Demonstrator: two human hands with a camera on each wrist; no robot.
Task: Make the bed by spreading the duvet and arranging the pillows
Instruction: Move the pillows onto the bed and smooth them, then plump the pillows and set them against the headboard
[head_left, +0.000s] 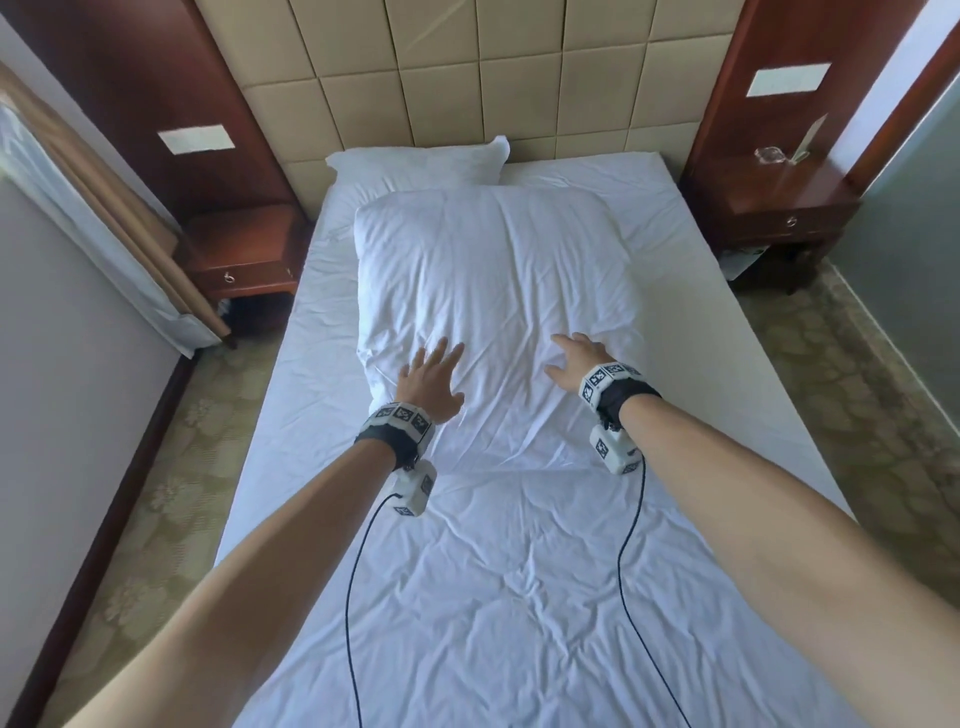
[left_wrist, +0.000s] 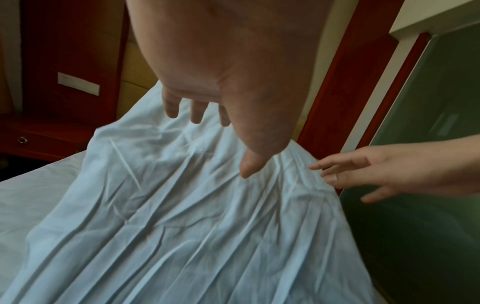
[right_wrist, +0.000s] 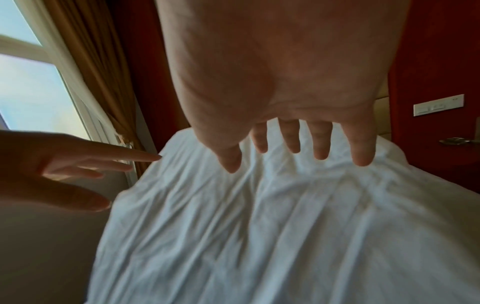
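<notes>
A large white pillow (head_left: 493, 280) lies lengthwise in the middle of the bed (head_left: 519, 597), its near end under my hands. A second white pillow (head_left: 415, 161) lies flat against the headboard at the left. My left hand (head_left: 434, 376) hovers just over the big pillow's near left part, fingers spread and straight. My right hand (head_left: 576, 358) is over the near right part, fingers spread too. Both wrist views show the open palms above the wrinkled pillow cloth (left_wrist: 194, 205) (right_wrist: 285, 226), holding nothing. No duvet is in view.
A padded beige headboard (head_left: 467, 73) stands at the far end. Red wooden nightstands (head_left: 244, 249) (head_left: 779, 197) flank the bed. A curtain (head_left: 119, 208) hangs at the left by a window. Patterned carpet (head_left: 171, 467) runs along both sides.
</notes>
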